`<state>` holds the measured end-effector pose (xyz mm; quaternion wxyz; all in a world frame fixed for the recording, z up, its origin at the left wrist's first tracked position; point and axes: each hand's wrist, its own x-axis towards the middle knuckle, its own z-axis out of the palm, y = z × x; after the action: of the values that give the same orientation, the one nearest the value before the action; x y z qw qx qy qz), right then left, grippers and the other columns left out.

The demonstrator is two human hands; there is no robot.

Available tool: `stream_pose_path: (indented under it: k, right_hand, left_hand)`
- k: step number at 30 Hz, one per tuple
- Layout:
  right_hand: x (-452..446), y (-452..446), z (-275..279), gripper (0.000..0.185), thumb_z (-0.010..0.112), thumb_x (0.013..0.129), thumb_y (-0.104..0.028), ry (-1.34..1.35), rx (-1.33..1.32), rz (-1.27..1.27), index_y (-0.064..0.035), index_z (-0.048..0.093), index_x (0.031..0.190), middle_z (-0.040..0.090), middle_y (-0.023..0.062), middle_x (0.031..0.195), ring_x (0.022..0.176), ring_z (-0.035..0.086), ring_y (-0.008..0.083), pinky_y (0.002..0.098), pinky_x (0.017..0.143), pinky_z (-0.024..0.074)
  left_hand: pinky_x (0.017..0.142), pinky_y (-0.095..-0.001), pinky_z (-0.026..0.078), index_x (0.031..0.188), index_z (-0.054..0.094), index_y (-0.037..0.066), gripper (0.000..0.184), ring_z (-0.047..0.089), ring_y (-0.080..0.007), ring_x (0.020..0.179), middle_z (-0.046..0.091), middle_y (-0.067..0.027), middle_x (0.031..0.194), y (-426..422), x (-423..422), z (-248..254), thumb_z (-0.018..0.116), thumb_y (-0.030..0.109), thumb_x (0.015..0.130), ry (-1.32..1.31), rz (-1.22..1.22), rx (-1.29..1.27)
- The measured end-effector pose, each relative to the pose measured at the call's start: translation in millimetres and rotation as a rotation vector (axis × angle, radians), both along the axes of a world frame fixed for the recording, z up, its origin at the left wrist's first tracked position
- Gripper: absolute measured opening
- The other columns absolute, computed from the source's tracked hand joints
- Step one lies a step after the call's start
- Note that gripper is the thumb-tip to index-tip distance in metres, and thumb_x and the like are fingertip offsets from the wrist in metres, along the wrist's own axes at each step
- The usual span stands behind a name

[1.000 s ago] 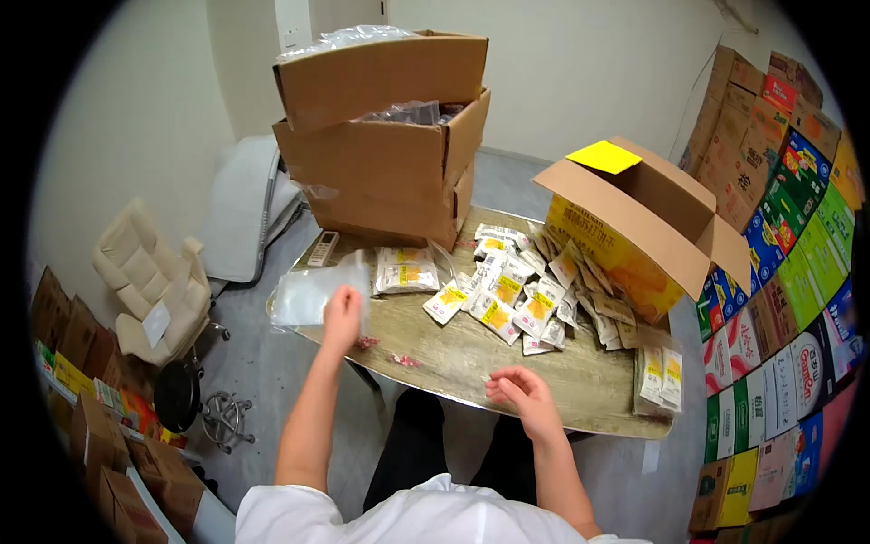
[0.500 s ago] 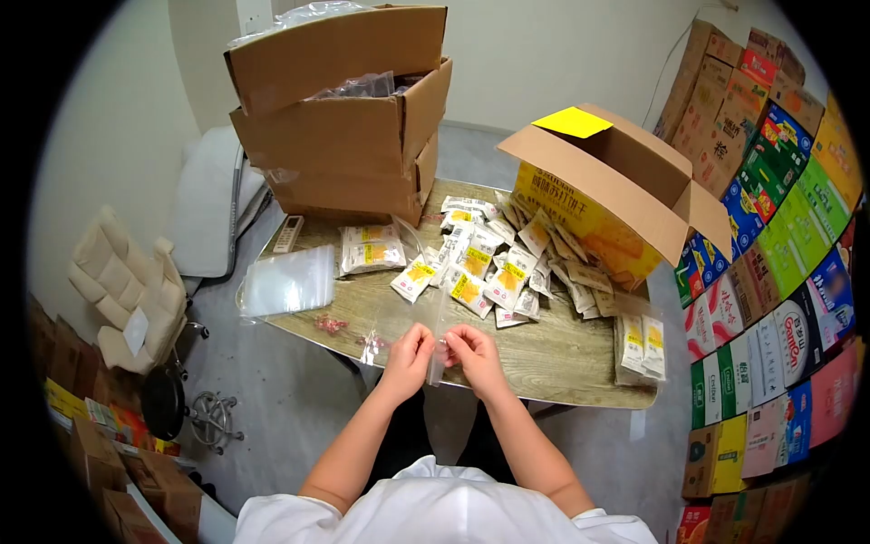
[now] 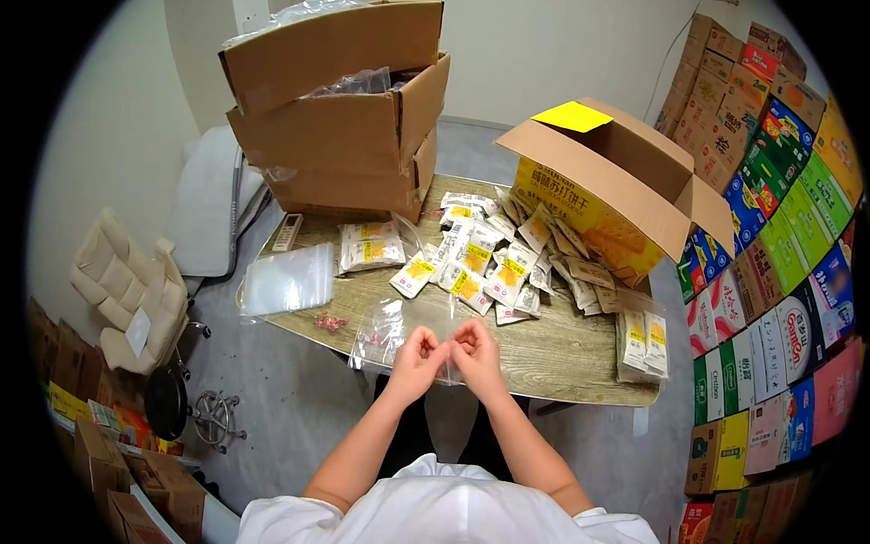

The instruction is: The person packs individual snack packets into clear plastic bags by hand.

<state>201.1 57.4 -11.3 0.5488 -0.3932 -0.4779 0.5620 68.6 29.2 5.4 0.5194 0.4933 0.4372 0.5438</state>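
Observation:
A clear plastic bag [image 3: 388,325] is spread low over the front edge of the table. My left hand [image 3: 415,364] pinches it near its edge, and my right hand [image 3: 477,361] pinches it right beside, with the fingertips almost touching. Beyond my hands lies a loose pile of small white-and-yellow biscuit packets [image 3: 473,261]. Clear bags with packets inside lie on both sides, a left one [image 3: 370,247] and a right one [image 3: 642,344]. At the left, a stack of flat clear bags [image 3: 290,279] rests near small red bits [image 3: 330,323].
Brown cartons [image 3: 340,163] are stacked at the table's back left, beside a white remote-like device [image 3: 287,233]. An open yellow biscuit box [image 3: 580,222] stands back right. A beige chair [image 3: 136,286] is on the left; colourful cartons [image 3: 779,245] line the right side.
The clear bag, earlier gathered narrowly between my hands, now spreads wider to the left and over the table. My fingertips have drawn closer together.

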Motion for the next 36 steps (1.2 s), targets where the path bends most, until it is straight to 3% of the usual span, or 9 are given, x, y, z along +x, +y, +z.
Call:
stream_pose_path:
  k: [2,4,6,16,18,24,28,32,36]
  right_hand:
    - [-0.2,-1.8,-2.3,0.001,0.056,0.082,0.001,-0.279,0.227,0.03,0.0003,0.055,0.083,0.059,0.0048,0.073,0.064,0.059,0.0104,0.0258,0.056,0.0457]
    - [0.0,-4.3,0.5,0.005,0.057,0.08,0.002,-0.324,0.2,0.03,0.0012,0.06,0.084,0.057,0.007,0.073,0.066,0.059,0.0139,0.0284,0.058,0.0456]
    - [0.8,-3.6,4.2,0.009,0.059,0.079,0.0,-0.456,0.418,0.037,0.0017,0.061,0.087,0.055,0.0102,0.076,0.068,0.058,0.019,0.0293,0.061,0.046]
    - [3.2,-3.2,9.0,0.014,0.061,0.079,0.0,-0.503,0.321,0.095,0.0,0.064,0.092,0.054,0.0081,0.086,0.065,0.056,0.015,0.0254,0.059,0.046]
    - [7.3,0.8,7.5,0.017,0.059,0.075,0.002,-0.523,0.266,0.008,0.0,0.064,0.091,0.054,0.012,0.088,0.067,0.057,0.0193,0.0295,0.061,0.0467]
    - [26.0,24.3,12.3,0.013,0.06,0.075,-0.003,-0.691,0.26,0.017,-0.0017,0.064,0.088,0.057,0.0136,0.089,0.073,0.057,0.0256,0.0357,0.068,0.0471]
    - [24.4,65.5,35.7,0.013,0.062,0.078,-0.014,-1.015,0.584,-0.252,-0.0027,0.062,0.084,0.062,0.0142,0.085,0.09,0.055,0.0321,0.0422,0.081,0.042]
    - [26.3,101.2,24.8,0.025,0.067,0.07,-0.017,-1.561,0.65,-0.268,-0.0034,0.06,0.09,0.064,0.0118,0.087,0.094,0.052,0.029,0.0438,0.081,0.0359]
    - [26.0,103.9,25.5,0.031,0.071,0.064,-0.02,-1.651,0.578,-0.244,-0.0041,0.061,0.088,0.064,0.0099,0.089,0.098,0.051,0.0278,0.0435,0.08,0.0339]
  left_hand:
    - [0.048,-0.0184,0.033,0.082,0.042,0.006,0.025,0.041,-0.0027,0.056,0.045,0.0043,0.066,1.9,3.4,0.0,0.064,0.015,0.089,0.06,0.037,-0.055]
    - [0.046,-0.0203,0.034,0.077,0.041,0.006,0.032,0.041,-0.0032,0.053,0.047,0.0024,0.06,7.4,2.7,-9.6,0.069,0.019,0.085,0.115,0.112,-0.034]
    - [0.045,-0.0227,0.036,0.07,0.043,0.005,0.034,0.044,-0.0046,0.051,0.049,-0.001,0.055,9.6,-1.1,-12.8,0.07,0.021,0.083,0.364,0.216,0.01]
    - [0.046,-0.0324,0.04,0.068,0.053,-0.002,0.017,0.051,-0.0178,0.046,0.053,-0.0125,0.054,12.1,-13.2,-11.4,0.059,0.01,0.078,0.555,0.296,0.082]
    - [0.047,-0.0323,0.041,0.069,0.054,-0.002,0.014,0.053,-0.0188,0.046,0.053,-0.0136,0.055,12.7,-17.7,-6.0,0.057,0.009,0.078,0.542,0.243,0.073]
    - [0.047,-0.03,0.04,0.076,0.053,-0.001,0.02,0.051,-0.0125,0.047,0.055,-0.0064,0.056,25.5,-21.7,-25.5,0.055,0.014,0.089,0.332,0.152,-0.043]
    - [0.047,-0.0252,0.04,0.075,0.051,0.002,0.021,0.052,-0.008,0.049,0.054,-0.0021,0.056,31.4,-20.8,-32.7,0.052,0.014,0.092,0.509,0.158,0.086]
    - [0.048,-0.025,0.04,0.074,0.05,0.002,0.022,0.051,-0.008,0.049,0.053,-0.0021,0.057,34.9,-25.8,-34.9,0.052,0.014,0.092,0.422,0.139,0.02]
    - [0.048,-0.025,0.04,0.074,0.049,0.002,0.022,0.051,-0.0081,0.05,0.052,-0.0019,0.057,33.0,-27.8,-31.1,0.052,0.014,0.092,0.388,0.1,0.005]
